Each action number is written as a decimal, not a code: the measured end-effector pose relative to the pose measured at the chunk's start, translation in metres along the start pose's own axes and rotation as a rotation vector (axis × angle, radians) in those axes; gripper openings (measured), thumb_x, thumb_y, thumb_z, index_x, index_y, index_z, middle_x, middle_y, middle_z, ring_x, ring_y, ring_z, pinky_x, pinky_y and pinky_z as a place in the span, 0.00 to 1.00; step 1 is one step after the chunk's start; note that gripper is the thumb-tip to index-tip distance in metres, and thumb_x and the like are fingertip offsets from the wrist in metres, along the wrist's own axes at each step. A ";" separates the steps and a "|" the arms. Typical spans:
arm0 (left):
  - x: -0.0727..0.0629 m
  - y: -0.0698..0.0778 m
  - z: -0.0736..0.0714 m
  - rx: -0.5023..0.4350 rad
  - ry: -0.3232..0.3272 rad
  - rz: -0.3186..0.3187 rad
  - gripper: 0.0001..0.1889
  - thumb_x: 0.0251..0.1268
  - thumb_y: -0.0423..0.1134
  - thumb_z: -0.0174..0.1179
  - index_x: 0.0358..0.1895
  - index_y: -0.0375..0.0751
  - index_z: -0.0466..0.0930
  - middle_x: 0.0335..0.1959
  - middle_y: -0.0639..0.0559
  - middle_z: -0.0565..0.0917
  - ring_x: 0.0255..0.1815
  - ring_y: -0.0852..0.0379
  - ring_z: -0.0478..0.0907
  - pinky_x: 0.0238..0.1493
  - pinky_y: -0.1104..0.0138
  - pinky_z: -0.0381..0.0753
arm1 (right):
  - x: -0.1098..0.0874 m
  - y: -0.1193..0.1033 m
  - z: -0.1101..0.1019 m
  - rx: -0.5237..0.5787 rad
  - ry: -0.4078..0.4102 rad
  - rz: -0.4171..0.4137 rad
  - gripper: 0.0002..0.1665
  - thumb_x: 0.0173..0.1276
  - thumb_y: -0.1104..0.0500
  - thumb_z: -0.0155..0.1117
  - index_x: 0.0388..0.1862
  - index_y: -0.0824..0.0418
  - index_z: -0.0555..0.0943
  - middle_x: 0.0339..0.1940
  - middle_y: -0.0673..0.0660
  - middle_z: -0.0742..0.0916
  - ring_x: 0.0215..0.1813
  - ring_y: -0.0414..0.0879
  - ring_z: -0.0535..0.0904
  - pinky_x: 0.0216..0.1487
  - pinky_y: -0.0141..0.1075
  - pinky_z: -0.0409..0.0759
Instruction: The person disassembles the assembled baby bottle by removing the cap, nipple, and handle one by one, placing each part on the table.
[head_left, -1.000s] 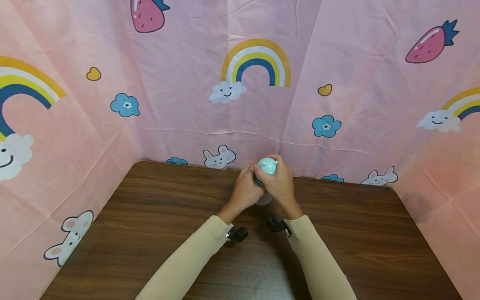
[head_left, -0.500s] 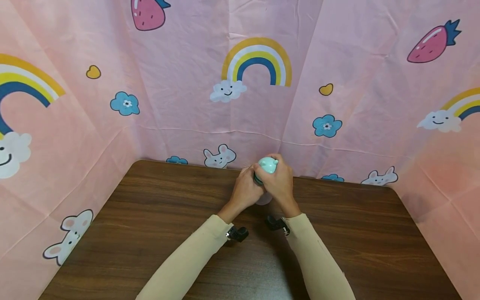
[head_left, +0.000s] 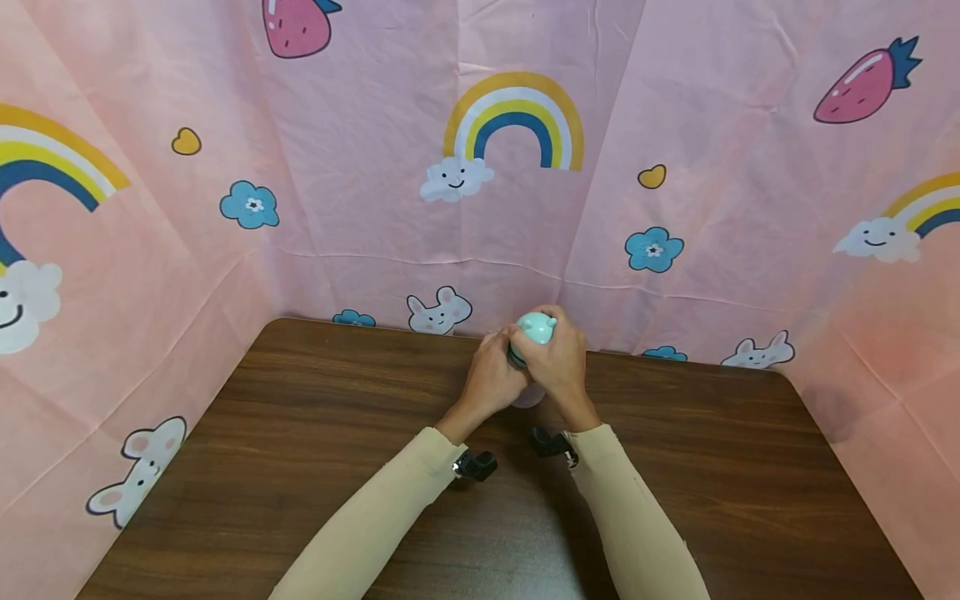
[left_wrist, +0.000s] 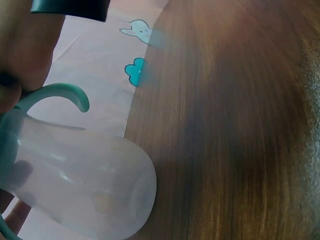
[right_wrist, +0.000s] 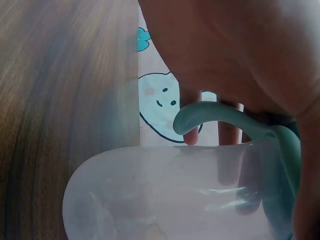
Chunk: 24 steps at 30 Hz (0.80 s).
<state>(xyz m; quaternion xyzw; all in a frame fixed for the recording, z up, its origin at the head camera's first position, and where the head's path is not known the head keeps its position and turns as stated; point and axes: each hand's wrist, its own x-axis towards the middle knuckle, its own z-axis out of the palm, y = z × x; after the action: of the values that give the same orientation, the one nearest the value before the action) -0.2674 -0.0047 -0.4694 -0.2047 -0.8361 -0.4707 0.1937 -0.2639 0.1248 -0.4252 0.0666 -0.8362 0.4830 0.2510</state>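
Note:
A baby bottle with a translucent body (left_wrist: 95,175) and a mint-green domed cap (head_left: 537,327) is between both hands near the back of the table. In the head view my left hand (head_left: 495,375) grips it from the left, around the part below the cap. My right hand (head_left: 561,358) wraps the cap from the right, its thumb lying across the near side. Curved green handles stick out from the bottle's collar; one handle (right_wrist: 215,114) shows beside the right hand's fingers. The round base points down toward the tabletop. Most of the collar is hidden by the hands.
The dark wood table (head_left: 337,467) has its back edge just behind the hands. Pink cloth (head_left: 360,167) printed with rainbows, bunnies and strawberries hangs around the back and both sides. Small black wrist cameras (head_left: 476,465) sit on both sleeves.
Both hands keep their grip on the baby bottle with barely any movement. The head view has shifted very slightly.

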 end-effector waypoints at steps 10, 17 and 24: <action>-0.001 -0.010 0.007 -0.011 0.032 0.031 0.24 0.59 0.40 0.73 0.58 0.35 0.84 0.51 0.44 0.89 0.57 0.41 0.82 0.59 0.46 0.82 | -0.001 -0.003 0.001 0.006 0.026 0.025 0.24 0.63 0.46 0.79 0.49 0.61 0.87 0.38 0.61 0.91 0.35 0.56 0.86 0.33 0.48 0.80; 0.000 -0.015 0.012 -0.018 0.041 0.023 0.27 0.58 0.38 0.73 0.62 0.33 0.82 0.53 0.39 0.89 0.58 0.37 0.81 0.59 0.42 0.82 | -0.002 -0.004 0.002 0.008 0.054 0.031 0.23 0.62 0.47 0.80 0.48 0.61 0.87 0.37 0.61 0.91 0.34 0.56 0.86 0.32 0.48 0.80; -0.004 0.007 0.000 -0.047 0.033 0.001 0.33 0.56 0.33 0.73 0.67 0.27 0.80 0.58 0.34 0.87 0.62 0.34 0.80 0.63 0.40 0.80 | -0.001 -0.006 0.004 -0.008 0.072 0.044 0.22 0.60 0.46 0.79 0.46 0.59 0.88 0.35 0.60 0.91 0.33 0.56 0.85 0.32 0.48 0.79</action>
<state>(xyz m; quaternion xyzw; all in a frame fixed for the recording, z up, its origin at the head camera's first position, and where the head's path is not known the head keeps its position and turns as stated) -0.2607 -0.0018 -0.4670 -0.2015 -0.8215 -0.4934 0.2029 -0.2621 0.1186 -0.4227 0.0298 -0.8299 0.4871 0.2704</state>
